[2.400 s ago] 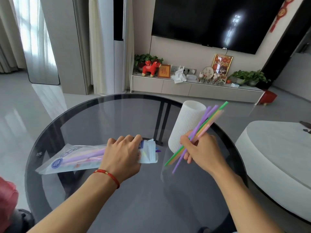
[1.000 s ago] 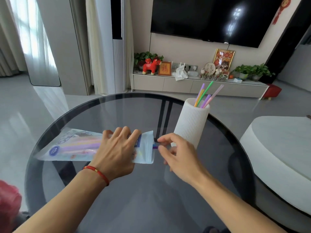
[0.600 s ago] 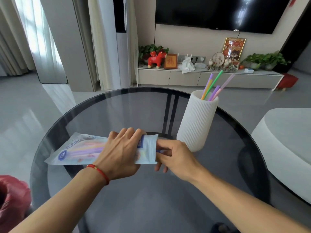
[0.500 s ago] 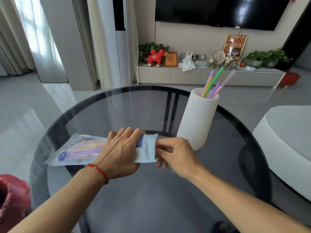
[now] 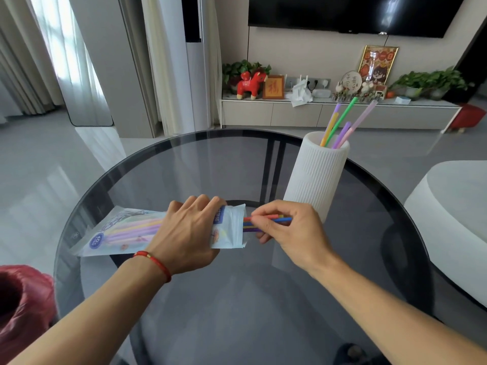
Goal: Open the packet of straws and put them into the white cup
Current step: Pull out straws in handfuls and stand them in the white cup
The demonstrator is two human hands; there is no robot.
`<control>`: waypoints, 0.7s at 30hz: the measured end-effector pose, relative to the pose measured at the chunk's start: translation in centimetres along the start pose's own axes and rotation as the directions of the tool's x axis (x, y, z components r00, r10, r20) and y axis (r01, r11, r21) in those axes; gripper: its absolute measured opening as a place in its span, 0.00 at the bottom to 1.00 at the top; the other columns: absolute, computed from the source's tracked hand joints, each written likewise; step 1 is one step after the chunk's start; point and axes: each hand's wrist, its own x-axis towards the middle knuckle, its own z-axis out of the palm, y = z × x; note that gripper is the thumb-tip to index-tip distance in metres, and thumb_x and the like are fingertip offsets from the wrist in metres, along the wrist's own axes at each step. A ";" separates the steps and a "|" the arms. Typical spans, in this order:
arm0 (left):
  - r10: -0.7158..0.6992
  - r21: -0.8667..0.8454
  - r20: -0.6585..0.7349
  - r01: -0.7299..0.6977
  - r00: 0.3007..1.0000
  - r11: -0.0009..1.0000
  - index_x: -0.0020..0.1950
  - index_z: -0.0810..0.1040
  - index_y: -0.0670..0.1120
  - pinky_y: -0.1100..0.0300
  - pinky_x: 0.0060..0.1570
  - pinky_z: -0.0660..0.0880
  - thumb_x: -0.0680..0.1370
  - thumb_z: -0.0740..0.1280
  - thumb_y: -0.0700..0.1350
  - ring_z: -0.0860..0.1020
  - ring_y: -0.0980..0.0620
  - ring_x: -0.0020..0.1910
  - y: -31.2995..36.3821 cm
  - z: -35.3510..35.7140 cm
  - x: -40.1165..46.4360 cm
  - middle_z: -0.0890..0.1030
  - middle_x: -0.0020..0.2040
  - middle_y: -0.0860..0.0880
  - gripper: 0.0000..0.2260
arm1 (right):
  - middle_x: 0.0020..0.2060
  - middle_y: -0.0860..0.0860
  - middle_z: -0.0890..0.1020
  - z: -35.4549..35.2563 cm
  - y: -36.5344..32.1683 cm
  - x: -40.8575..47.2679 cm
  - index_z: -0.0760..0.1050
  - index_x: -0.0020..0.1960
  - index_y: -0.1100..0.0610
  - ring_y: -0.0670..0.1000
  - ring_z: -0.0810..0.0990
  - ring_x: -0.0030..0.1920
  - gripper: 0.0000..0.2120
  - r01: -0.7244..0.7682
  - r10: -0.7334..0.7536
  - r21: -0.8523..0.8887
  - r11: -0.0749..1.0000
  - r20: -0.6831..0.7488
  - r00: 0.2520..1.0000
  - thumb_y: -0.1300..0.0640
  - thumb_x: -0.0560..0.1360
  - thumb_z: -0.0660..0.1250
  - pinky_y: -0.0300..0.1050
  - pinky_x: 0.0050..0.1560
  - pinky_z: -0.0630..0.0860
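The straw packet [image 5: 126, 233], a translucent bag with pastel straws inside, lies on the round glass table [image 5: 237, 299], its open end pointing right. My left hand [image 5: 189, 233] presses down on the packet near that end. My right hand [image 5: 287, 227] pinches a bundle of several coloured straws [image 5: 274, 219] sticking out of the opening. The tall white ribbed cup [image 5: 313, 180] stands upright just behind my right hand. Several straws [image 5: 340, 127] lean in it.
A red plastic bag [image 5: 23, 306] sits low at the left, beside the table. A white rounded seat [image 5: 453, 206] stands to the right. Across the grey floor is a TV cabinet [image 5: 337, 111] with ornaments and plants.
The earlier bundle went from my right hand into the cup. That hand then came back to the packet's mouth and has drawn new straws partly out; my left hand stayed on the packet.
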 end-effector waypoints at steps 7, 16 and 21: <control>-0.058 -0.010 -0.077 0.058 0.995 0.998 0.55 0.73 0.56 0.52 0.44 0.71 0.66 0.71 0.54 0.78 0.46 0.44 -1.2 -0.1 0.3 0.77 0.43 0.54 0.20 | 0.34 0.56 0.85 -3.8 -0.9 -0.2 0.86 0.43 0.61 0.51 0.83 0.31 0.09 -0.117 0.187 0.541 0.833 -0.075 0.980 0.57 0.68 0.80 0.39 0.34 0.81; -0.014 -0.024 -0.105 0.012 0.994 1.000 0.53 0.71 0.57 0.53 0.43 0.71 0.66 0.69 0.53 0.77 0.49 0.42 0.2 0.0 0.1 0.77 0.42 0.55 0.17 | 0.34 0.56 0.86 0.6 -1.5 -0.6 0.86 0.47 0.64 0.49 0.82 0.31 0.08 -0.047 0.113 0.383 0.923 -0.152 0.982 0.58 0.76 0.77 0.39 0.31 0.78; -0.067 0.027 -0.062 0.069 0.996 0.997 0.54 0.72 0.54 0.53 0.42 0.69 0.66 0.68 0.51 0.77 0.46 0.43 -1.0 0.1 -0.2 0.77 0.43 0.53 0.17 | 0.28 0.55 0.84 -5.1 -2.8 -0.6 0.86 0.42 0.58 0.49 0.80 0.26 0.08 0.130 -0.070 0.163 0.978 -0.334 0.940 0.56 0.77 0.74 0.39 0.29 0.78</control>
